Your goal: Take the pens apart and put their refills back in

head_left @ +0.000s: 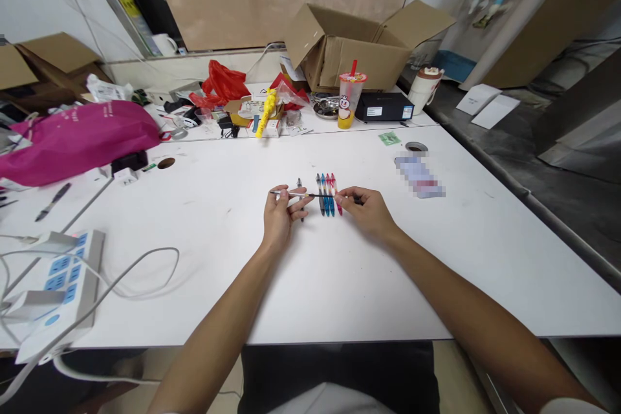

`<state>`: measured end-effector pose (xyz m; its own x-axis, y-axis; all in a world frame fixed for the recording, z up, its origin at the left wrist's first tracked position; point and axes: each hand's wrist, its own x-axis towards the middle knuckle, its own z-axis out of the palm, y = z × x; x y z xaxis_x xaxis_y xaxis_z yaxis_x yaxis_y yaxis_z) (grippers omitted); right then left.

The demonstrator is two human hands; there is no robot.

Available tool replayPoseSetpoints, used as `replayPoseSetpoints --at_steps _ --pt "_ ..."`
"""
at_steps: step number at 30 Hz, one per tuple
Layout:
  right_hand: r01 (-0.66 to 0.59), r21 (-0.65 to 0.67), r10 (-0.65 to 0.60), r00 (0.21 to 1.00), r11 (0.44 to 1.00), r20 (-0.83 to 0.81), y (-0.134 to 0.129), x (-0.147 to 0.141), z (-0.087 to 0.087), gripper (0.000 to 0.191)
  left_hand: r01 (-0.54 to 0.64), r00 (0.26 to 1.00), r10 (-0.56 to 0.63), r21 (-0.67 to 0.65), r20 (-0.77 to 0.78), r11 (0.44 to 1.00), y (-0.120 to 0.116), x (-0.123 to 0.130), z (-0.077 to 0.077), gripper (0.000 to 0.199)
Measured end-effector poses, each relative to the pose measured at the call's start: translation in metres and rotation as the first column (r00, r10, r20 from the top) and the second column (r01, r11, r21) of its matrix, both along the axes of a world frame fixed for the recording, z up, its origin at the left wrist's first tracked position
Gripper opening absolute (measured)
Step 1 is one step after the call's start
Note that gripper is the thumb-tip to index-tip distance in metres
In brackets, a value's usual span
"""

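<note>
My left hand [280,212] holds a thin pale pen barrel [295,194] level between thumb and fingers. From its right end a dark slender piece [321,195] runs across to my right hand [363,207], whose fingertips pinch its far end. Something dark shows by the right fingers, too small to name. Below this on the white table stand out several pens lying side by side, a grey one [321,208], blue ones [327,208] and a pink one [339,206]. Another grey pen [299,182] lies apart, partly behind my left fingers.
A power strip [82,281] with cables and a magenta bag [87,136] are on the left. At the back are an open carton [359,55], a drink cup [348,103] and a black box [384,107]. Tape [416,147] and a blurred item [420,176] lie right.
</note>
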<state>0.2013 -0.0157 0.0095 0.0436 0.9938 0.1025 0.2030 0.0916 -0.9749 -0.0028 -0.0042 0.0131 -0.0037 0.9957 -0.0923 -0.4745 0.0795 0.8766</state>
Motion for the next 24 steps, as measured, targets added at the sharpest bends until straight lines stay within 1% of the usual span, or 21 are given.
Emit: replayPoseSetpoints --at_steps 3,9,14,17,24 --pt "0.012 -0.007 -0.013 1.000 1.000 -0.008 0.000 0.001 0.001 0.039 -0.037 0.999 0.037 -0.027 -0.015 0.999 0.001 -0.001 0.002 0.018" --pt "0.010 -0.015 -0.011 1.000 1.000 -0.024 0.000 0.001 0.002 0.039 -0.072 0.997 0.070 -0.060 -0.044 0.996 0.002 -0.002 0.003 0.020" --pt "0.029 0.014 -0.029 1.000 0.999 0.005 0.002 0.005 0.003 0.039 -0.129 0.990 0.125 -0.057 -0.063 0.990 0.004 -0.006 0.007 0.016" --pt "0.035 0.037 -0.035 0.999 0.999 0.005 0.004 0.008 0.002 0.039 -0.165 0.985 0.161 -0.055 -0.070 0.985 0.004 -0.009 0.010 0.017" --pt "0.050 0.027 -0.051 0.998 0.998 0.021 0.007 0.012 -0.001 0.040 -0.181 0.982 0.178 -0.044 -0.070 0.983 0.004 -0.011 0.012 0.019"
